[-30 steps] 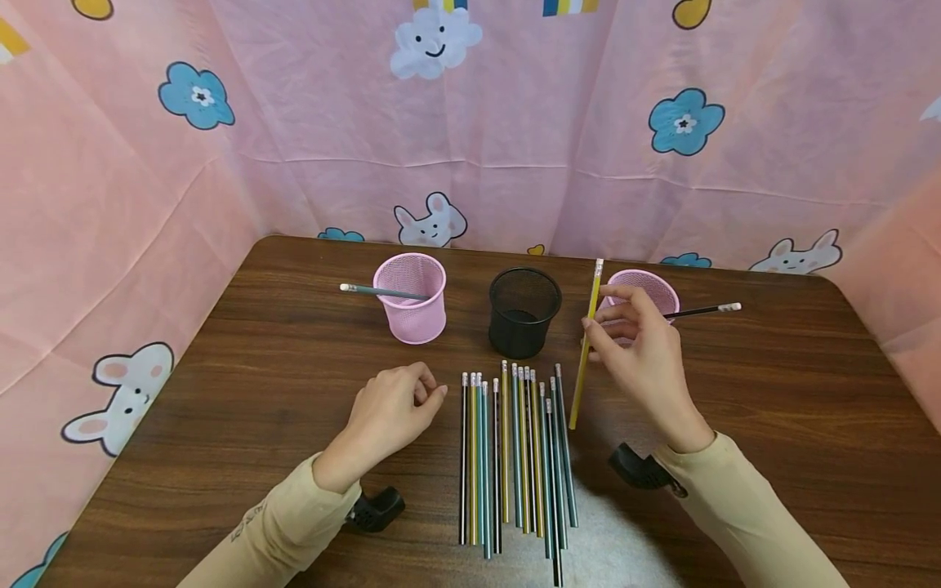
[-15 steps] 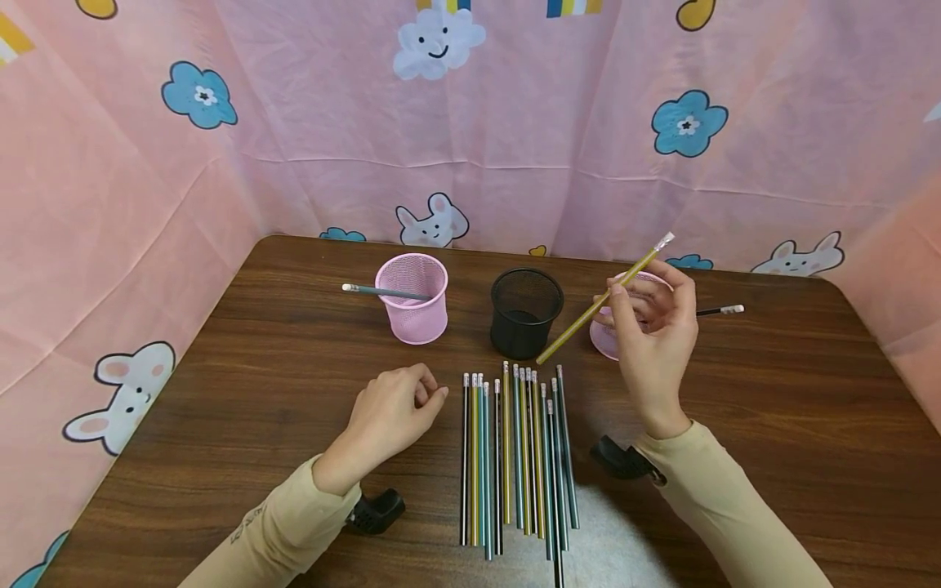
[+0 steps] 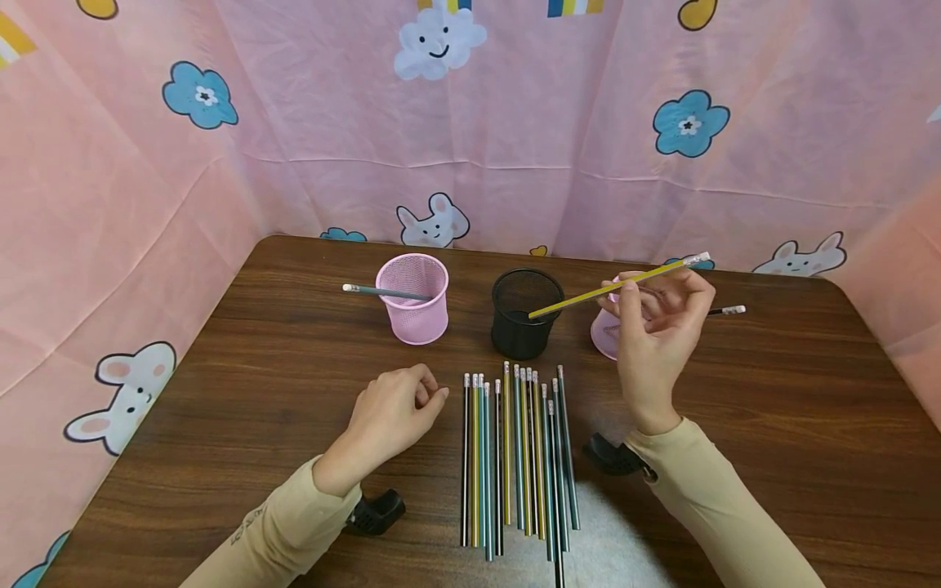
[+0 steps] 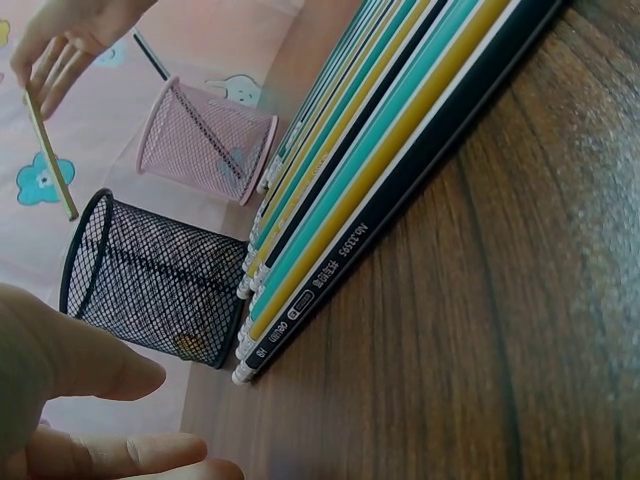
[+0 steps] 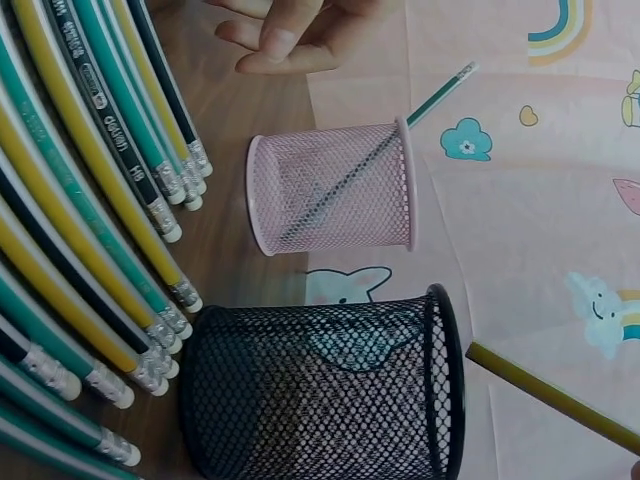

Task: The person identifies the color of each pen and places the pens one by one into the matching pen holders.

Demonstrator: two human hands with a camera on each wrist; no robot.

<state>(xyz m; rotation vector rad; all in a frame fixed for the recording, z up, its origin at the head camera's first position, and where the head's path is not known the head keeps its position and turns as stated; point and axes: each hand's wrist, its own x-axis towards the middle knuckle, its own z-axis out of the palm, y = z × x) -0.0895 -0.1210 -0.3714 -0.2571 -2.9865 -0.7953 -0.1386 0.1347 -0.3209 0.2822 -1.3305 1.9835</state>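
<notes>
My right hand (image 3: 657, 343) pinches a yellow pencil (image 3: 577, 299) between thumb and fingers, eraser end up to the right. The pencil slants, its plain end over the opening of the black mesh pen cup (image 3: 520, 336). Both wrist views show that end just above the cup's rim, apart from it. Loosely curled and holding nothing, my left hand (image 3: 390, 412) is left of a row of pencils (image 3: 507, 457) in black, yellow and teal. Behind my right hand, a pink mesh cup (image 3: 604, 336) is partly hidden; a black pencil (image 3: 728, 310) leans out of it.
Left of the black cup stands another pink mesh cup (image 3: 421, 322) with a teal pencil (image 3: 382, 291) leaning out. The brown wooden table (image 3: 243, 392) ends at a pink patterned curtain (image 3: 316, 122) behind and at the sides.
My right hand has turned the yellow pencil from nearly upright to a low slant, bringing its plain end left and up over the black cup. My left hand stays put.
</notes>
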